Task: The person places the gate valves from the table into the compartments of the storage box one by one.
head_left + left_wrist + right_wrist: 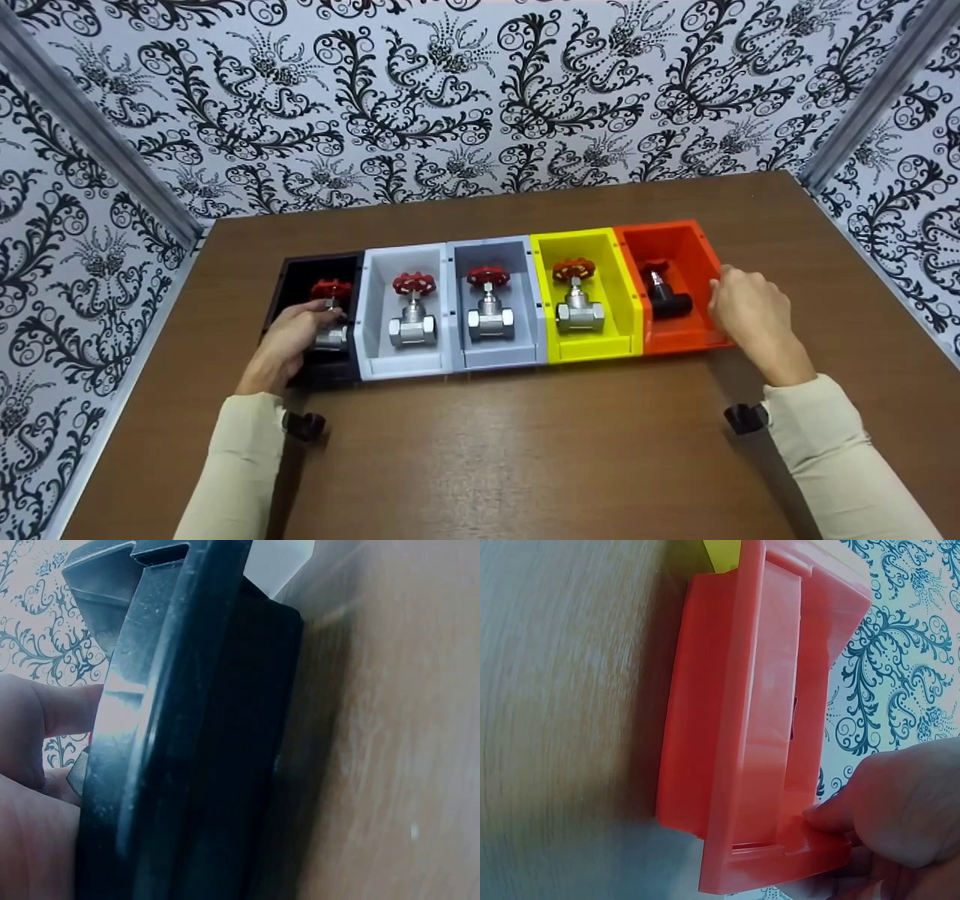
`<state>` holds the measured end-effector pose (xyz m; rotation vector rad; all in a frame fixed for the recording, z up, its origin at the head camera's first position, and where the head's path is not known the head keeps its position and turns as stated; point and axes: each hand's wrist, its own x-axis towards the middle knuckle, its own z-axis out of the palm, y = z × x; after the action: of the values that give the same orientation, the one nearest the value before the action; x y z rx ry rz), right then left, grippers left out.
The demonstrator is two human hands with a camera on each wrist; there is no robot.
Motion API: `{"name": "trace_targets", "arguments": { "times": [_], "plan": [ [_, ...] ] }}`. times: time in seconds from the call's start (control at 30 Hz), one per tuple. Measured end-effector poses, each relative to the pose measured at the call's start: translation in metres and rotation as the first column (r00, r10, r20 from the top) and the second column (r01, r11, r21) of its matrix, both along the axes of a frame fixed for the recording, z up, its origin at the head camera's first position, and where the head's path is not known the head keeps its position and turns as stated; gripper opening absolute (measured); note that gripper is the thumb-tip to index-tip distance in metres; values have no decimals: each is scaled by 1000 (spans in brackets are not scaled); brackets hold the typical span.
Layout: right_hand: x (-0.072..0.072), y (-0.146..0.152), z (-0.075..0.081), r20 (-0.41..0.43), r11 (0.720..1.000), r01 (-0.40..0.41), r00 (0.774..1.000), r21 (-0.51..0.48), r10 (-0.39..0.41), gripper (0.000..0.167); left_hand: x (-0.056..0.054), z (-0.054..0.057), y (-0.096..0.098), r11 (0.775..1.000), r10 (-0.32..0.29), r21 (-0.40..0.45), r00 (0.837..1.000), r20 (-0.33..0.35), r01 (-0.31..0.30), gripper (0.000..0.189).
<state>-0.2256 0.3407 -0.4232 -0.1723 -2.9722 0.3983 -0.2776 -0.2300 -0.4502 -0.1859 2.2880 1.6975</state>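
My left hand (296,337) reaches into the black bin (280,296) at the left end of the row. Its fingers hold a metal gate valve (330,339) with a red handwheel near the stem. In the left wrist view, the bin's front wall (172,727) hides most of that valve. At the other end, my right hand (754,319) grips the right side wall of the orange-red bin (694,262), thumb inside and fingers outside in the right wrist view. A dark valve (666,300) lies in that bin.
Between the end bins stand a white bin (382,259), a grey bin (480,251) and a yellow bin (622,285), each with a red-wheeled metal valve. The joined row sits on a brown wooden table (510,450), before patterned walls (465,97).
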Motion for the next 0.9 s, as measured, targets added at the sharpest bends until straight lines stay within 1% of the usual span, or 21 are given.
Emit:
{"name": "trace_targets", "arguments": {
  "times": [0.3,0.5,0.8,0.9],
  "plan": [
    [0,0,0,10,1000,-1,1000,-4,1,26,1,1,1,1000,-10,-26,1000,-5,10,50],
    [0,0,0,14,1000,-1,1000,-9,2,26,1,1,2,999,4,-46,1000,-10,-4,47],
    [-1,-1,1,35,1000,9,999,-8,-8,26,2,5,7,991,39,-124,999,-5,-39,49],
    [-1,0,1,41,1000,7,999,-14,-6,27,3,6,8,988,41,-151,999,-16,-43,48]
  ]
}}
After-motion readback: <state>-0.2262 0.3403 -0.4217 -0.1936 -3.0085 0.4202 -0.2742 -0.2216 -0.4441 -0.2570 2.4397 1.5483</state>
